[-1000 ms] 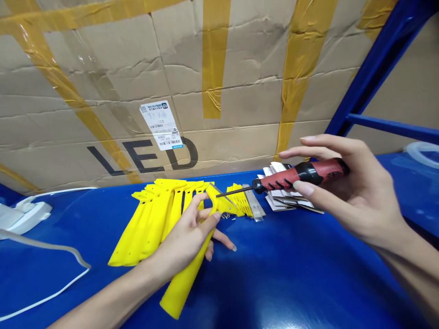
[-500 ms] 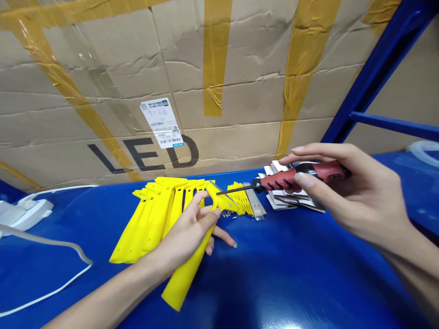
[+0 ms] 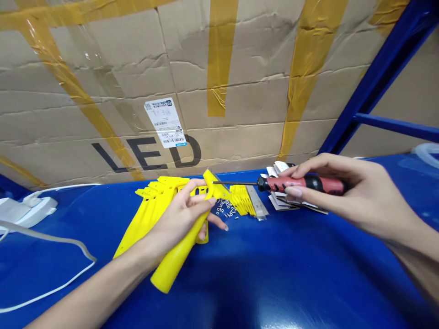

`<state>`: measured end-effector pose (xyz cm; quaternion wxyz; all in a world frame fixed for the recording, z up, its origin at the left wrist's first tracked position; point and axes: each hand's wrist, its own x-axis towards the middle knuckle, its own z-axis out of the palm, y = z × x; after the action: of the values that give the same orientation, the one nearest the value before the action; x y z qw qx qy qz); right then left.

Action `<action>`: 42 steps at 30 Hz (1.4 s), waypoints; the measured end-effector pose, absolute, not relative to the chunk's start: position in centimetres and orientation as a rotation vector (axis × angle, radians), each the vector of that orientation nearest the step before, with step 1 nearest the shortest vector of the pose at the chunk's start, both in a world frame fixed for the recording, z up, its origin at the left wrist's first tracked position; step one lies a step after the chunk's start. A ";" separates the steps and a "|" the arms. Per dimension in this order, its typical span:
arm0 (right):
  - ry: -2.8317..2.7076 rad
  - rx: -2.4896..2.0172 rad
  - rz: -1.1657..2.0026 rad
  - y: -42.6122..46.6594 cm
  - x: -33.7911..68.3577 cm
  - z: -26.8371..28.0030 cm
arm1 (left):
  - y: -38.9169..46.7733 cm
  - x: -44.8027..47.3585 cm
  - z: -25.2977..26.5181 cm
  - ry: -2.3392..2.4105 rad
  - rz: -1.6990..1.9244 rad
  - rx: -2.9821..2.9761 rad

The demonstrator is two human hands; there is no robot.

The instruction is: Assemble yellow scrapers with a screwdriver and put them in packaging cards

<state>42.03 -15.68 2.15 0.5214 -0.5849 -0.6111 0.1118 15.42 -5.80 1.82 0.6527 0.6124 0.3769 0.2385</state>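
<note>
My left hand (image 3: pixel 183 212) is closed around the neck of a yellow plastic scraper (image 3: pixel 178 256), its handle slanting down toward me and a metal blade edge showing at its head. In my right hand (image 3: pixel 346 196) is a screwdriver (image 3: pixel 329 184) with a red and black handle. The screwdriver's thin shaft points left, and its tip meets a small screw on the scraper's head. Behind my left hand lie several more yellow scraper handles (image 3: pixel 144 219), partly hidden by my arm. Small loose screws and nuts (image 3: pixel 226 209) are scattered just right of the scraper.
A row of small yellow plastic pieces (image 3: pixel 242 200) sits beside metal blades (image 3: pixel 257 203). White packets (image 3: pixel 279 201) are stacked behind the screwdriver. A taped cardboard box (image 3: pixel 254 128) stands along the back. A white power strip (image 3: pixel 27 212) with a cable (image 3: pixel 58 237) lies at left on the blue table (image 3: pixel 257 274).
The scraper's handle end has swung left and up. The screwdriver has come nearly level and its tip has moved to a screw on the head. More loose hardware now shows.
</note>
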 end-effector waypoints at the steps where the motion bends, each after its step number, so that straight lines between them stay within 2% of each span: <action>1: -1.508 -1.402 0.389 -15.7 42.0 2.1 | -5.7 15.2 2.2 0.847 0.563 1.417; 4: -1.684 -1.418 0.754 -15.7 41.5 1.4 | -5.4 14.9 3.1 0.798 0.633 1.538; 8: -1.753 -1.482 0.964 -15.3 40.5 0.4 | -5.0 14.5 3.3 0.798 0.692 1.687; 14: -1.326 -1.531 1.186 -14.7 40.7 0.7 | -3.9 13.7 2.8 0.867 0.679 2.048; 19: -0.984 -1.257 1.324 -13.9 39.8 0.8 | -3.6 13.6 2.5 0.813 0.595 2.510; 23: -0.778 -1.277 1.308 -12.1 37.4 0.4 | -3.6 13.6 2.5 0.676 0.660 2.648; 27: -0.939 -1.321 1.363 -10.2 35.6 0.0 | -3.4 13.1 2.6 0.529 0.627 2.813; 32: -1.023 -1.262 1.330 -9.2 35.0 -1.0 | -2.8 12.5 2.3 0.599 0.422 2.927; 42: -1.126 -1.355 1.220 -9.8 35.3 -1.1 | -2.4 12.8 2.0 0.610 0.412 2.880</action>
<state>35.26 -9.78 -1.09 0.4790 -0.5550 -0.4612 0.4998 12.79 -2.43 1.98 0.0842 0.9654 0.2045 0.1380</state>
